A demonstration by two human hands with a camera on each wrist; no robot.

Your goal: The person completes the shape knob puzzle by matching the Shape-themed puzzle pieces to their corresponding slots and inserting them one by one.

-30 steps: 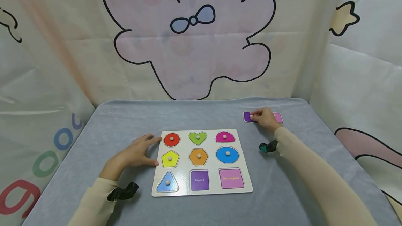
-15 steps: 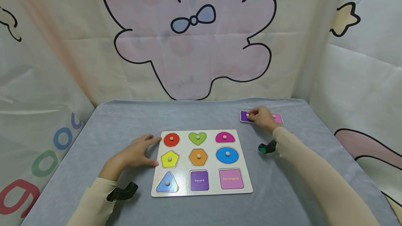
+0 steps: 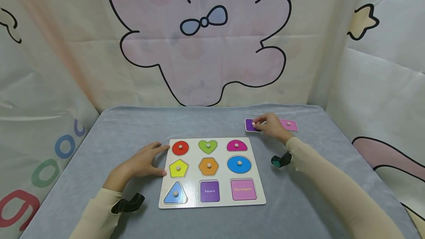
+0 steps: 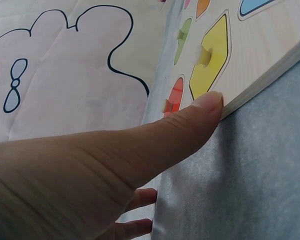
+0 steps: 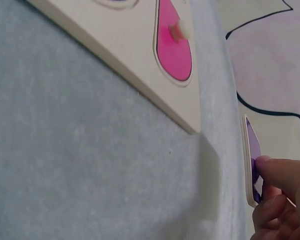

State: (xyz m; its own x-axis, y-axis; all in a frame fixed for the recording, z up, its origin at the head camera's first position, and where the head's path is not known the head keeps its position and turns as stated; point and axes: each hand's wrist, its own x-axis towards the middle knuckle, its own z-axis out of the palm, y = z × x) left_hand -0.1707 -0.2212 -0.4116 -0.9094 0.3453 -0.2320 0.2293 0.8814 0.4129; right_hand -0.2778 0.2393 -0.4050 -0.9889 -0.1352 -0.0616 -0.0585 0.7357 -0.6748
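My right hand (image 3: pixel 271 125) pinches the small knob of a purple square puzzle piece (image 3: pixel 249 126) at the back right of the table. In the right wrist view, thumb and fingers meet at the purple piece (image 5: pixel 253 137), which shows nearly edge-on. A wooden shape puzzle board (image 3: pixel 193 191) lies in front. My left hand (image 3: pixel 141 163) is spread at its left edge, index fingertip near the upper corner. The left thumb (image 4: pixel 190 117) rests on the board's edge beside the yellow pentagon (image 4: pixel 212 55). Two bottom recesses show bare: purple "Square" (image 3: pixel 210 197) and pink "Rectangular" (image 3: pixel 243 196).
A pink rectangular piece (image 3: pixel 293 125) with a knob lies right of the right hand, partly behind it. Knobbed shapes such as the red circle (image 3: pixel 176 150) and blue oval (image 3: pixel 234 167) fill the other recesses. Grey cloth (image 3: pixel 212 224) covers the table; printed curtains hang around it.
The right hand has moved left with the purple square piece, widening its distance from the pink piece, which stays put. The left hand keeps its place at the board.
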